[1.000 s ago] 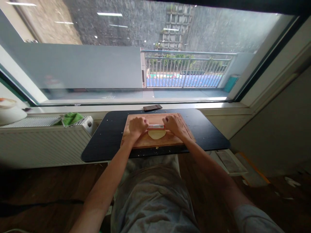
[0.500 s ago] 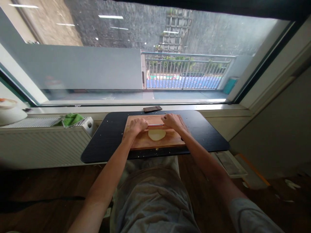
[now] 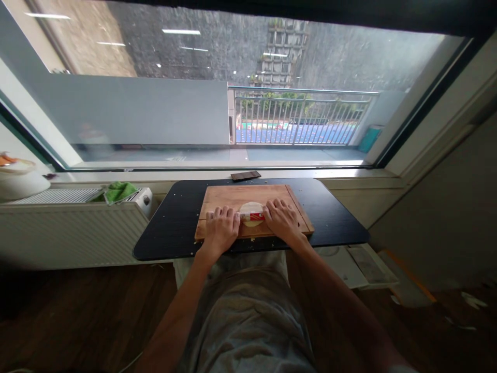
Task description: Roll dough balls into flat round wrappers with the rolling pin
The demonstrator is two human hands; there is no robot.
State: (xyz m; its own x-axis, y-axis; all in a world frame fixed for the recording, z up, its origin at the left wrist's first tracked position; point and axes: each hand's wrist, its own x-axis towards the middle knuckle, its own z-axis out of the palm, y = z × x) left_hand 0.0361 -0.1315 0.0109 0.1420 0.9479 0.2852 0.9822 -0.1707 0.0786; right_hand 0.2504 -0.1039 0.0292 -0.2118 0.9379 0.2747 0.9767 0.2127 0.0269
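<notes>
A pale, flat round of dough [image 3: 253, 206] lies on the wooden board [image 3: 229, 194]. Across the dough rests a red and white cylindrical roller [image 3: 252, 216]. My left hand [image 3: 222, 226] is closed over the roller's left end, fingers curled, and my right hand [image 3: 282, 218] is closed over its right end. Both palms face down just above the board. The ends of the roller are hidden under my hands.
The board sits on a black tabletop [image 3: 174, 217] with small crumbs on it. Behind it, a dark flat bar [image 3: 246, 176] lies by the windowsill. A green cloth [image 3: 118, 192] hangs on the white radiator [image 3: 77, 228] at the left.
Both hands have moved toward my body with the roller, from beyond the dough to across its middle. The dough now shows mostly on the far side of the roller.
</notes>
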